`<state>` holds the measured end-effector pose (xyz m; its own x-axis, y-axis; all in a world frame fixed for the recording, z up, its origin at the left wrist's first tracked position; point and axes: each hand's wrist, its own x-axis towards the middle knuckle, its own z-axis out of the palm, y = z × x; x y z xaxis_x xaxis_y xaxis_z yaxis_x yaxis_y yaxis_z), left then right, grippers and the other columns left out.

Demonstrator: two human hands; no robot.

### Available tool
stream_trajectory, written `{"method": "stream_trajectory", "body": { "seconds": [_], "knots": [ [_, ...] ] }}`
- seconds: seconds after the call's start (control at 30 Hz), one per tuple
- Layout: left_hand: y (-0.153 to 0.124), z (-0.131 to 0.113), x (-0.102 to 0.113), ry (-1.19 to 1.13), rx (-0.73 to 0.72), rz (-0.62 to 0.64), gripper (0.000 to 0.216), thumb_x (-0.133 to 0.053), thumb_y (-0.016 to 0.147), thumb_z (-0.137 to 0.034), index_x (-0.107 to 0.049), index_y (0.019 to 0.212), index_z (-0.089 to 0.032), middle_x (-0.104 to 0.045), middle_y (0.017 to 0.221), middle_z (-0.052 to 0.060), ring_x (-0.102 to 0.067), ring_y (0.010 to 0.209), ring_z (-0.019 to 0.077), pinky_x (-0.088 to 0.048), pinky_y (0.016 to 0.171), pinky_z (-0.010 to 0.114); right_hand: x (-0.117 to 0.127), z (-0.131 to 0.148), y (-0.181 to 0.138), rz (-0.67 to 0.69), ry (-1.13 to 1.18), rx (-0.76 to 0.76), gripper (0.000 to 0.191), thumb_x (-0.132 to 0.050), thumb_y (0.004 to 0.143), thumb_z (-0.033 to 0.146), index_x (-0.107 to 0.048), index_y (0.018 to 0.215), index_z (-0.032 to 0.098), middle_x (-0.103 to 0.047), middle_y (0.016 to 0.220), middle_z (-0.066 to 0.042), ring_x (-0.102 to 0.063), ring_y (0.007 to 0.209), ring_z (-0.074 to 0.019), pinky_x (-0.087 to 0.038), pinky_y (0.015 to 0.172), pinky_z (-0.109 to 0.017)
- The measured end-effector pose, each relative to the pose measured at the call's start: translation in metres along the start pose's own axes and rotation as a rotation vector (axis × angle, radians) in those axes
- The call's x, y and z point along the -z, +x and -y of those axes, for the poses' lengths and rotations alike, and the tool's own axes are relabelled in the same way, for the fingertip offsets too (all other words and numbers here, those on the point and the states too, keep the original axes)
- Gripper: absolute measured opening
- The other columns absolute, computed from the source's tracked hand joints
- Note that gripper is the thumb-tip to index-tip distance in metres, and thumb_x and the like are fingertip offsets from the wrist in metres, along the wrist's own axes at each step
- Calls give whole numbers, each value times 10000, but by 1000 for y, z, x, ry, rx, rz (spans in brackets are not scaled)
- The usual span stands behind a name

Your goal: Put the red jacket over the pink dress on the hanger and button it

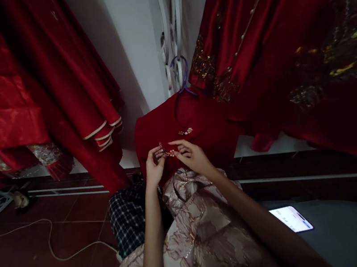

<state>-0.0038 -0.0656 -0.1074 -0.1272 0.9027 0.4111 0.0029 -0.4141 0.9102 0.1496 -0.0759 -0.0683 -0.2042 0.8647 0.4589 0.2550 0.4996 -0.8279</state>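
A dark red dress top (210, 121) on a purple hanger (184, 76) lies against my lap, over a pale pink and gold brocade skirt (201, 233). My left hand (154, 165) and my right hand (191, 155) meet at the front of the top, fingers pinched on a small gold-and-pearl button clasp (168, 152). A second matching clasp (186, 131) sits higher, near the collar.
Red satin garments hang at left (64, 75) and at right (286, 44), with gold embroidery. A lit phone (291, 218) lies on a grey surface (356, 231) at right. A white cable (52, 243) crosses the dark red tiled floor. Checked cloth (127, 218) lies beside my left arm.
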Motion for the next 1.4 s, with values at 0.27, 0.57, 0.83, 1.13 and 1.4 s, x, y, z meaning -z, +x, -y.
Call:
{"method": "stream_trajectory", "body": {
  "seconds": [0.27, 0.57, 0.83, 1.13, 1.4],
  "knots": [
    [1, 2, -5, -63, 67, -86, 330, -622, 715, -261, -603, 1018, -132, -657, 1022, 102, -626, 906, 152, -482, 892, 344, -13, -11, 21, -69, -132, 50, 231, -542, 771, 260, -655, 961, 194, -629, 900, -51, -575, 700, -113, -538, 636, -239],
    [-5, -2, -6, 105, 30, -174, 301, -638, 706, -303, -669, 961, -147, -693, 944, 83, -652, 833, 165, -515, 814, 318, -18, -7, 13, -93, -109, 79, 231, -505, 824, 279, -651, 987, 204, -600, 936, -55, -597, 777, -119, -556, 681, -242],
    [-5, -2, -4, 227, -31, -125, 244, -607, 731, -306, -659, 923, -163, -682, 913, 65, -640, 814, 154, -501, 811, 312, -23, -8, 15, -140, -117, 67, 200, -530, 814, 301, -650, 949, 214, -624, 938, -52, -611, 804, -133, -563, 710, -278],
    [-5, 19, 28, 322, 30, 139, 263, -553, 666, -77, -537, 912, -165, -595, 910, 40, -586, 843, 127, -463, 837, 304, 36, -3, -8, 274, -8, -127, 216, -537, 812, 316, -681, 940, 217, -704, 905, -41, -677, 792, -173, -562, 747, -342],
    [-19, 22, 24, 577, 114, 408, 353, -636, 646, -212, -552, 987, -166, -615, 898, 75, -578, 822, 199, -446, 766, 321, 43, -42, -25, 294, -304, -175, 256, -613, 735, 268, -632, 983, 210, -692, 899, -47, -648, 708, -164, -514, 663, -311]
  ]
}}
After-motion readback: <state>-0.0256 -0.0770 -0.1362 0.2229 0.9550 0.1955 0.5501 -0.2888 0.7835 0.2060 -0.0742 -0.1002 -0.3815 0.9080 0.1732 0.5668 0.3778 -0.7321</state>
